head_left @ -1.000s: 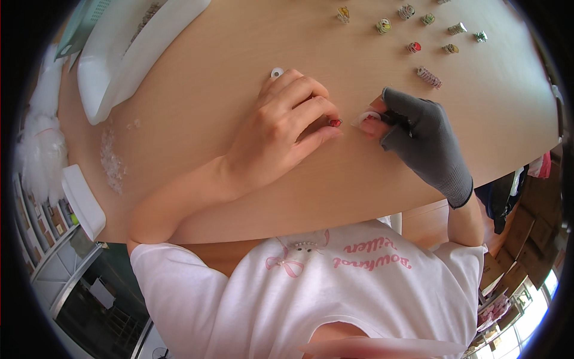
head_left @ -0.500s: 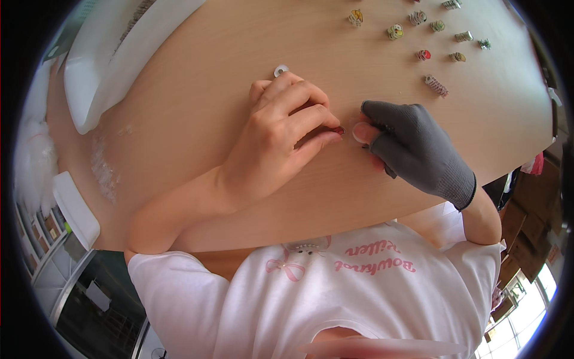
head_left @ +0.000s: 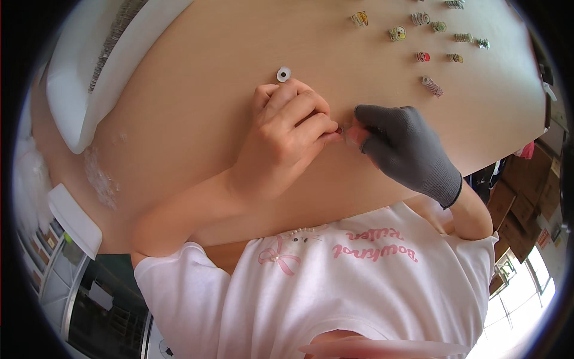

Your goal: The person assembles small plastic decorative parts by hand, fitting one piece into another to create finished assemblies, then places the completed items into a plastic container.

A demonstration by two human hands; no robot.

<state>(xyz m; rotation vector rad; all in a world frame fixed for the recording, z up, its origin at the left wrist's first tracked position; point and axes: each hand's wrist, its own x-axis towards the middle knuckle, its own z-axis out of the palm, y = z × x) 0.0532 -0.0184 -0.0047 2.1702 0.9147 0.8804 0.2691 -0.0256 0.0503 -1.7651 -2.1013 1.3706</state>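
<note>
My bare left hand [head_left: 287,128] is over the wooden table, thumb and forefinger pinched on a tiny dark red piece [head_left: 339,129]. Its exact kind is too small to tell. At the knuckles of that hand shows a small white disc [head_left: 283,74] with a dark centre; whether the curled fingers hold it or it lies on the table, I cannot tell. My right hand [head_left: 412,149], in a grey fingerless glove, is closed with its fingertips against the red piece. Something pale and see-through seems to sit between those fingertips, mostly hidden.
Several small coiled rolls with coloured ends, among them a red-ended roll [head_left: 423,57] and a longer striped roll [head_left: 431,87], stand or lie at the far right of the table [head_left: 197,96]. A white curved tray [head_left: 75,119] is at far left, near clear plastic scraps [head_left: 100,179].
My right hand has moved left, closing the gap to the left fingertips, so the two hands now meet at the red piece. The view has shifted slightly.
</note>
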